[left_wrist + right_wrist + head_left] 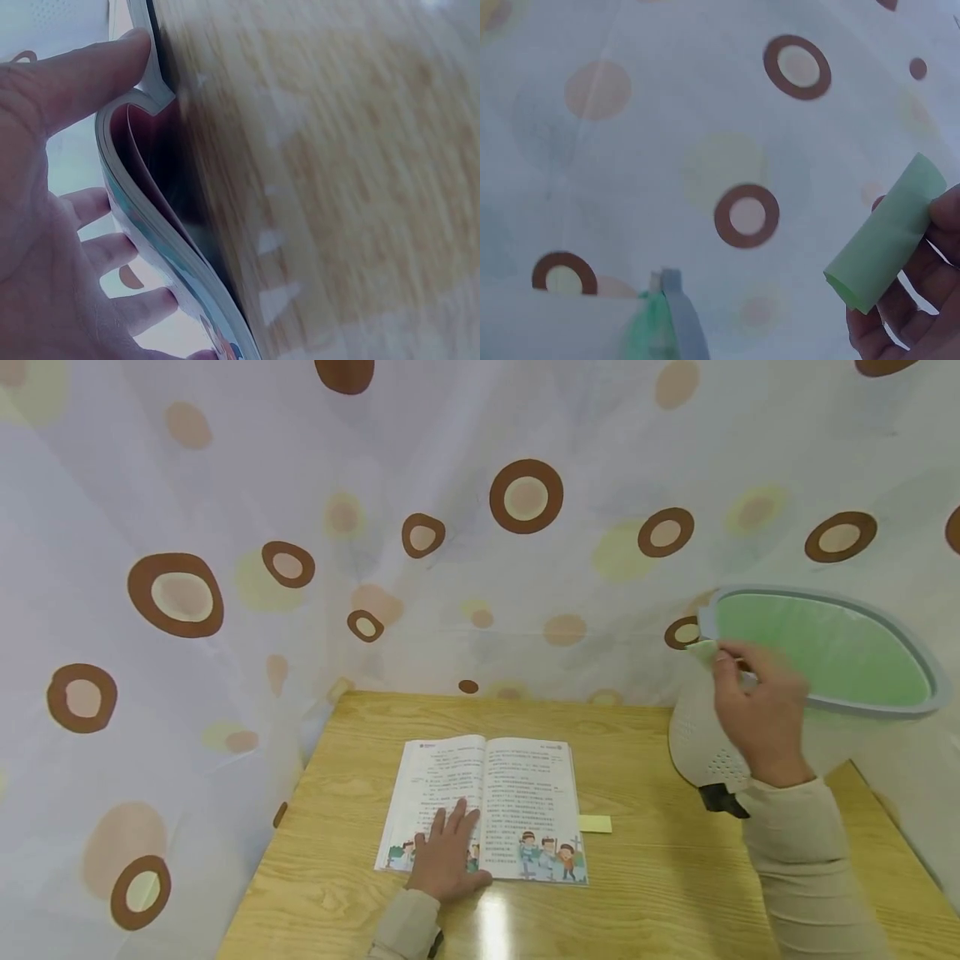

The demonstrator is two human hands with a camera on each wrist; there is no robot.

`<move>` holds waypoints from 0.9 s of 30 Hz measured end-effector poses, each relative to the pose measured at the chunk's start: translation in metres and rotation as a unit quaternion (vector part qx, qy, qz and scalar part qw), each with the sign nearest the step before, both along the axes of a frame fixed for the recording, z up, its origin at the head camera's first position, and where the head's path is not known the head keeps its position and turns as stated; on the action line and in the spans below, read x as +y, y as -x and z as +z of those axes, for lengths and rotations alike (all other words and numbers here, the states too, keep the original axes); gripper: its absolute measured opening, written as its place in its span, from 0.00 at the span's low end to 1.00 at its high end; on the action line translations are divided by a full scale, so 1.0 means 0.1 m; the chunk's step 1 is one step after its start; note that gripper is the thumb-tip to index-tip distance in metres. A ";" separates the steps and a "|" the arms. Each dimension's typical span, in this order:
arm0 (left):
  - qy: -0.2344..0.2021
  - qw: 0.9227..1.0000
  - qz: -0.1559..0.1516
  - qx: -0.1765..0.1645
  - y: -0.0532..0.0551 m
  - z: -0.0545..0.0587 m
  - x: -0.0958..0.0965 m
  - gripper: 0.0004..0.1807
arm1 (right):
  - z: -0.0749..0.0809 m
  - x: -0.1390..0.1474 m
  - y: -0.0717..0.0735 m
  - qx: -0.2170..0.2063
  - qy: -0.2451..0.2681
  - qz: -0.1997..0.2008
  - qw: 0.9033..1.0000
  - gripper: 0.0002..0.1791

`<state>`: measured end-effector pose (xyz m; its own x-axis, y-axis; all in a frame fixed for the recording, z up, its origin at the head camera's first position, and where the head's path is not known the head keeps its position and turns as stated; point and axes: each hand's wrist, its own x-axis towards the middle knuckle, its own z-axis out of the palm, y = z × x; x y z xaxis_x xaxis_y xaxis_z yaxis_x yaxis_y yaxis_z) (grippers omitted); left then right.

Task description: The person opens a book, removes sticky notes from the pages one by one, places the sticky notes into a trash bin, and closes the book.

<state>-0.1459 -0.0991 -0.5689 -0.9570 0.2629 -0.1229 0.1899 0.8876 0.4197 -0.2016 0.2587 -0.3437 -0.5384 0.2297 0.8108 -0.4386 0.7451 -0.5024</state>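
Note:
My left hand (447, 853) lies with spread fingers on the lower left page of an open book (525, 793). In the left wrist view the thumb and fingertips touch the pages, and the book's lower edge (165, 225) bows up near the spine. My right hand (761, 710) is raised at the right, pinching a slip of light green paper (889, 236) between thumb and fingers. The slip is curled over on itself. Beside and behind this hand stands a white bin (697, 735) with a grey-rimmed green lid (847, 647); the hand and sleeve hide part of it.
A yellow sticky tab (596, 824) sticks out from the book's right edge. The wooden table (630, 893) meets a dotted sheet (450, 460) at the back and left. Black straps circle both wrists.

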 end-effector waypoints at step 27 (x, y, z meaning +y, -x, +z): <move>0.003 1.000 -0.004 0.002 -0.02 -0.01 0.00 0.53 | 0.25 1.04 -0.02 -0.325 -0.002 -0.233 0.917 0.29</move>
